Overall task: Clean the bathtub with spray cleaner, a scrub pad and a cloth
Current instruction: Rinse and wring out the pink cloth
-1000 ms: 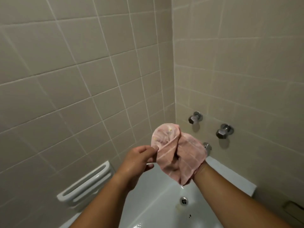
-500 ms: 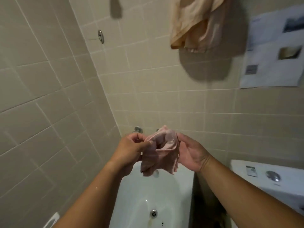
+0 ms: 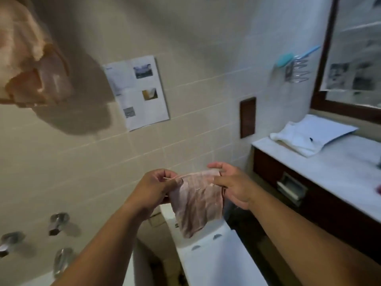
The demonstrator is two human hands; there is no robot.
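Note:
A pink cloth hangs spread between my two hands at chest height, in the middle of the head view. My left hand pinches its upper left corner with curled fingers. My right hand holds the upper right edge between thumb and fingers, the other fingers fairly straight. The cloth droops over the white toilet cistern below. Only a sliver of the bathtub rim shows at the bottom left, under the chrome taps. No spray cleaner or scrub pad is in view.
A peach towel hangs at top left on the tiled wall. A printed sheet is stuck to the tiles. At right, a vanity counter carries a folded white towel, under a framed mirror and a wire rack.
My view has swung right, from the tub and taps toward the toilet and vanity. The bunched cloth is now stretched out flat between my hands.

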